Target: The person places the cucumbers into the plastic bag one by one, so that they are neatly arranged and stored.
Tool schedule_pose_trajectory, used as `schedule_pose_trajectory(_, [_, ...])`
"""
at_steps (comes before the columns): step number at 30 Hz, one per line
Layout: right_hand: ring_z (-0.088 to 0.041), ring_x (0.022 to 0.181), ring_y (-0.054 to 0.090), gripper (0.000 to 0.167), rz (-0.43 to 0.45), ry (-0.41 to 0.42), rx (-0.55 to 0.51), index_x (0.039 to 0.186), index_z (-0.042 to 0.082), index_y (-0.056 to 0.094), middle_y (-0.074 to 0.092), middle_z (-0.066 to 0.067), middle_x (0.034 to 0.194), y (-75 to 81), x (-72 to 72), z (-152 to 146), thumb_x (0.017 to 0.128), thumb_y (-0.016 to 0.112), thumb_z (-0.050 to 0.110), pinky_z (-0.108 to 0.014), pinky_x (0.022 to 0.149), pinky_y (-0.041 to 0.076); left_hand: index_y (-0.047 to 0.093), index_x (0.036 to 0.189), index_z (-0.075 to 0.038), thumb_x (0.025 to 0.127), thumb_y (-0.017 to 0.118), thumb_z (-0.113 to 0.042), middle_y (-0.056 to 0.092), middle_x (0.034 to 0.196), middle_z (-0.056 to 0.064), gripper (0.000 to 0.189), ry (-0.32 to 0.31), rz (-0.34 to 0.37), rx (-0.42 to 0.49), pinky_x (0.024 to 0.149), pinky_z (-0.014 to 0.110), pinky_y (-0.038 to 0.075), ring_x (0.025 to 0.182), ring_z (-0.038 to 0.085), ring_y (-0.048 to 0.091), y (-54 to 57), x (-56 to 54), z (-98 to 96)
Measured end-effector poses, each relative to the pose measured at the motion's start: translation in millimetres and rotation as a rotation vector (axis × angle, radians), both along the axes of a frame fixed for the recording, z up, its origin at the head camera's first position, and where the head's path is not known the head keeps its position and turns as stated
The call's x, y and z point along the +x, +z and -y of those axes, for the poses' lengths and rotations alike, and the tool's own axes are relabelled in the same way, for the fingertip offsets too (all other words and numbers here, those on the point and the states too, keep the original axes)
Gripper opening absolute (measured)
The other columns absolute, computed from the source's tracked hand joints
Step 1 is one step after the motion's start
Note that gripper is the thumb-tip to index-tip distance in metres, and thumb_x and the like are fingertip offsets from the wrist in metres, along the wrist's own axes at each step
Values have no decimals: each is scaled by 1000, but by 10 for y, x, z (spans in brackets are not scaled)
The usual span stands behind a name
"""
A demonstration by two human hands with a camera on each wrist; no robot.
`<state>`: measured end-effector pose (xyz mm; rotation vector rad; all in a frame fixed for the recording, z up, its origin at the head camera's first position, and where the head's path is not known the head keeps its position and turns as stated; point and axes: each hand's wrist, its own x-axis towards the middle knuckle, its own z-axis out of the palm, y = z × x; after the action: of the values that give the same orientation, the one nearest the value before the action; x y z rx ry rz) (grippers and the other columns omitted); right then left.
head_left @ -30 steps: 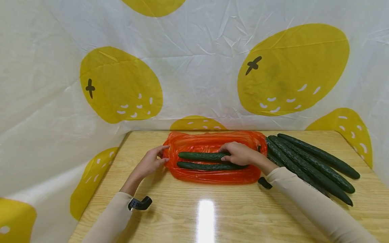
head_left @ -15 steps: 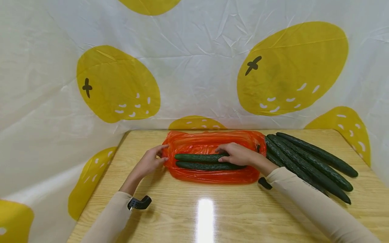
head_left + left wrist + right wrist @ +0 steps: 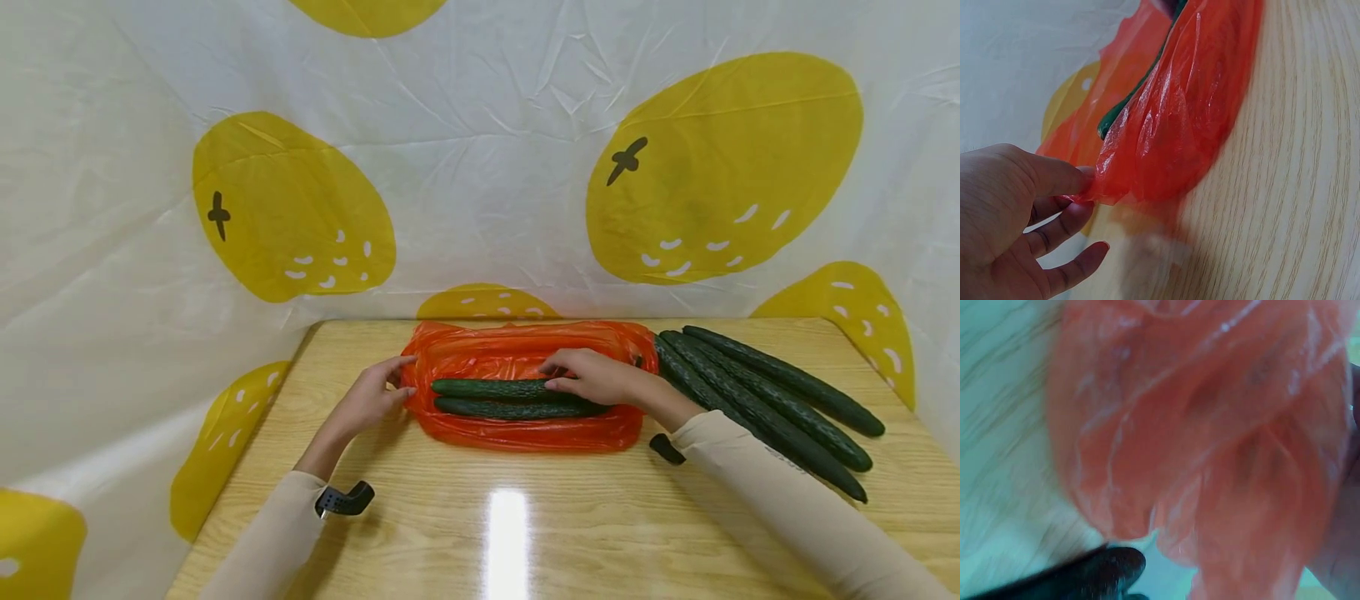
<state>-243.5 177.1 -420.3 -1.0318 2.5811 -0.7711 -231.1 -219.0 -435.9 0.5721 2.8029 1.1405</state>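
Note:
Two dark green cucumbers lie side by side in an open red plastic bag in the head view, the rear cucumber (image 3: 487, 388) just behind the front cucumber (image 3: 510, 408). My left hand (image 3: 375, 392) pinches the left edge of the red plastic bag (image 3: 517, 437) between thumb and fingertips; in the left wrist view a green cucumber tip (image 3: 1107, 125) shows above the pinched plastic (image 3: 1166, 131). My right hand (image 3: 596, 377) is over the right end of the rear cucumber, its thumb and fingers loosely spread and holding nothing. The bag fills most of the right wrist view.
Several more cucumbers (image 3: 780, 396) lie fanned out on the wooden table (image 3: 420, 517) right of the bag, partly behind my right forearm. A white cloth (image 3: 480, 208) with yellow fruit prints hangs behind the table. A black wrist strap (image 3: 345, 500) sits on my left sleeve.
My right hand has loosened from the rear cucumber and shifted slightly up and right. Both cucumbers stay in the bag, and my left hand keeps its pinch.

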Motion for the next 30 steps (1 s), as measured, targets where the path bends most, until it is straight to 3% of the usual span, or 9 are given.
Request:
schedule_pose_trajectory(9, [-37,126,58,47,31,-36,-51,144,-3,50,60,-19,137,95,113,-265,105,57,22,-56,102,46,54,144,-1,93,70,-2,67,95,7,54,1,3,4,71,30,49,89,21,62,1,10,-7])
schedule_pose_trajectory(23, [-36,126,57,46,-20,-89,-38,143,0,51,59,-18,139,195,314,-617,105,59,24,-57,103,45,54,144,-1,93,71,-2,67,95,7,54,1,5,18,75,32,50,90,21,62,-6,-1,-12])
schedule_pose_trajectory(30, [-33,121,62,43,-42,-102,-80,143,5,53,63,-13,136,225,391,-760,103,61,22,-55,100,48,55,144,-1,93,71,-3,67,95,7,54,4,3,12,74,32,50,90,21,62,-4,-3,-9])
